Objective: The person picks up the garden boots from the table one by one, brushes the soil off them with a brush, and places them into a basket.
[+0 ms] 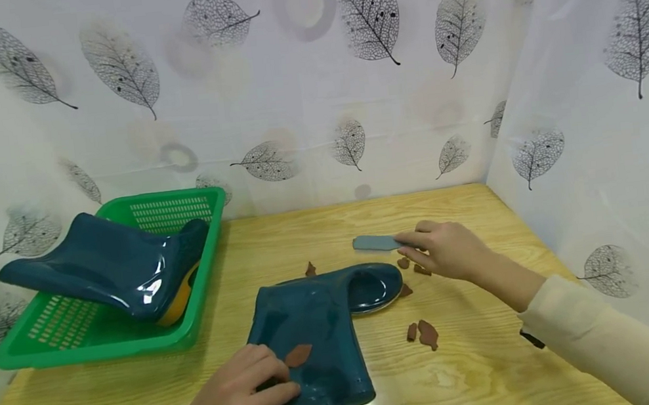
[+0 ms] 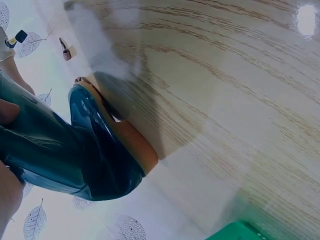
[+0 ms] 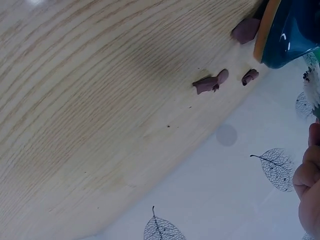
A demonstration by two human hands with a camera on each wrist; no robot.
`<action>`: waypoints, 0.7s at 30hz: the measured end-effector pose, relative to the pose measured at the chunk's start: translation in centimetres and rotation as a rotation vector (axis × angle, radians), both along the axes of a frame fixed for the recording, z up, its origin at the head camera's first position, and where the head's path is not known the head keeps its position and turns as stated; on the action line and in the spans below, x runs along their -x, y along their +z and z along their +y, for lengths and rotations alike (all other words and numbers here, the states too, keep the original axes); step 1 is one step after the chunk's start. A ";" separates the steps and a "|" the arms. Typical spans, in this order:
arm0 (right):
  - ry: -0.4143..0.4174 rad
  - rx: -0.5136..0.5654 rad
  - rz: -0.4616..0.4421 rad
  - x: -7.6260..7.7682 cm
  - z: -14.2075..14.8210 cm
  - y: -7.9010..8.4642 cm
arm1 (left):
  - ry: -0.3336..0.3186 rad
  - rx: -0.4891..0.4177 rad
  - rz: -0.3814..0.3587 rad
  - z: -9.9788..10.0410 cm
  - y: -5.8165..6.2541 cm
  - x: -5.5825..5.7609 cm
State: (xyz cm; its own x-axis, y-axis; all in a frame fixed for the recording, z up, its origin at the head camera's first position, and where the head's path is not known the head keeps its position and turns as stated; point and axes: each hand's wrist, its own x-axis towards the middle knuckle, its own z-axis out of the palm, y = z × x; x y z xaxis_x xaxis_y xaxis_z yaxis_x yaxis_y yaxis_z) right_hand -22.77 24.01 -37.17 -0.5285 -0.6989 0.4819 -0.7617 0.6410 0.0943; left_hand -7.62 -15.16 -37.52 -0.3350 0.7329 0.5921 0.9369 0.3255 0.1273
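Note:
A dark teal rubber boot [image 1: 327, 314] lies on the table, its shaft toward me and its toe pointing right. My left hand [image 1: 243, 392] grips the shaft near its open end; some of its fingers are hidden. On the shaft, close to these fingers, rests a flat brown piece [image 1: 298, 356]. Beyond the toe, my right hand [image 1: 445, 249] holds a grey brush [image 1: 375, 243] above the table. Pale bristles [image 3: 311, 90] of it show at the edge of the right wrist view. The boot's tan sole [image 2: 131, 142] appears in the left wrist view.
At the left a green basket [image 1: 208, 277] holds another dark teal boot [image 1: 123, 263] with a tan sole. Several brown pieces [image 1: 428, 335] lie scattered on the wooden table [image 1: 483, 357] around the toe. A leaf-patterned white curtain [image 1: 302, 99] hangs behind the table and along its sides.

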 end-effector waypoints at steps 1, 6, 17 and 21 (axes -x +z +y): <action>0.027 0.017 0.004 -0.1 -0.3 0.1 | 0.001 -0.005 0.002 0.0 0.0 0.0; 0.193 0.094 0.073 -1.0 -2.2 0.9 | 0.000 -0.058 0.041 0.1 0.0 0.0; 0.402 0.175 0.066 -4.7 -6.1 3.0 | 0.078 -0.171 0.157 0.4 1.2 0.2; 0.457 0.183 0.033 -6.1 -7.1 3.5 | 0.110 -0.197 0.184 0.5 1.5 0.1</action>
